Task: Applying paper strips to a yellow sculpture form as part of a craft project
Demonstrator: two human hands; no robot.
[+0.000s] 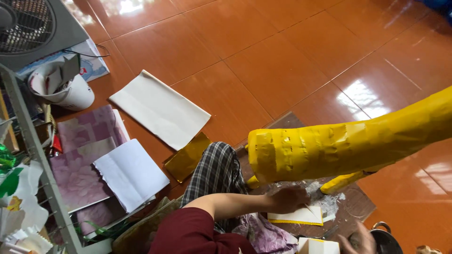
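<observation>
A large figure covered in yellow paper patches [329,146] stretches from the middle to the right edge, with short yellow legs [343,181] beneath it. My left hand [288,199], on a maroon-sleeved arm, rests under the figure on a white paper strip with a yellow edge [297,216]. It pinches a thin stick-like tool [309,208]. My right hand [358,240] is blurred at the bottom edge, between a small white and yellow box [319,245] and a dark metal pot [387,241]. My plaid trouser leg [215,173] lies on the floor.
White sheets [159,109] [131,173], gold foil [186,158] and purple floral paper [81,155] lie on the orange tiles. A white bucket [70,92] and a fan [28,23] stand top left. A wire rack [33,155] with paper scraps runs along the left.
</observation>
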